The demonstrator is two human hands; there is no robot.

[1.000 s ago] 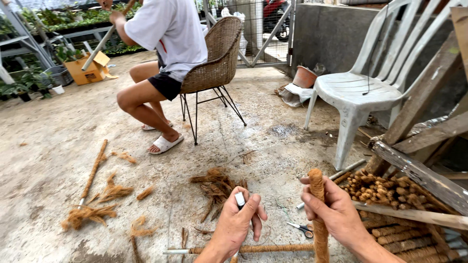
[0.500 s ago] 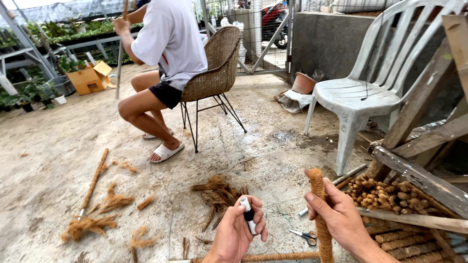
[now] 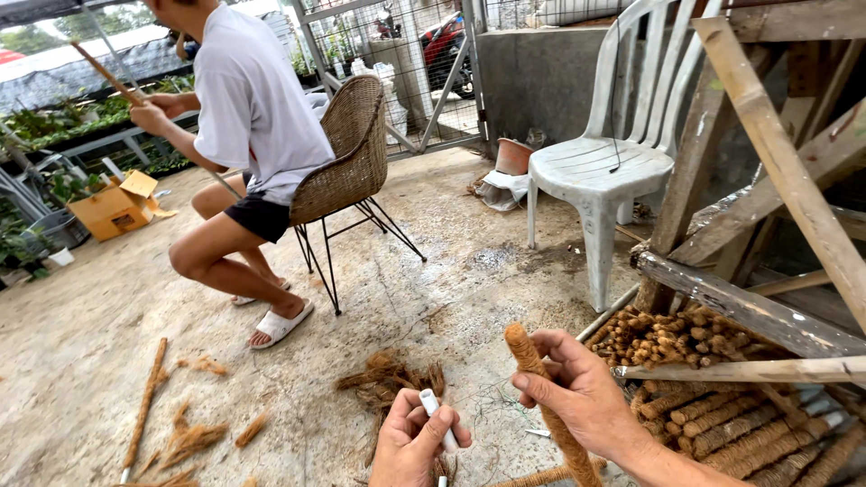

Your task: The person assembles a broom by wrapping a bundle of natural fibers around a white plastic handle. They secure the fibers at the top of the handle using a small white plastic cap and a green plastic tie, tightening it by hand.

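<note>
A white plastic chair (image 3: pixel 603 171) is seen at the far right, beside a rough timber frame (image 3: pixel 767 153). Under that frame, at the near right, a stack of coir-wrapped poles (image 3: pixel 713 397) is laid with its ends turned toward the camera. At the far left, a wicker chair (image 3: pixel 347 158) is occupied by another person (image 3: pixel 248 117), by whom a thin stick is held; a cardboard box (image 3: pixel 113 207) is set farther left. Loose coir scraps (image 3: pixel 392 379) are scattered over the concrete floor (image 3: pixel 90 316) in the near middle.

A coir-wrapped pole (image 3: pixel 541 397) is held nearly upright, slightly tilted, in the near right. It is brown, rough and tightly wound with fibre, with a rounded top that stands above the fingers. The right hand (image 3: pixel 577 397) is closed around it below that top: the thumb is laid across the near side and the fingers are curled narrowly around the far side, so the pole runs through the fist and on out of the bottom edge.

A small white tube (image 3: pixel 437 417) is gripped in the left hand (image 3: pixel 410 442), just left of the pole. It is slim and pale, and is pinched between thumb and curled fingers with its upper end projecting. It is possibly a utility knife, though this cannot be told for sure.
</note>
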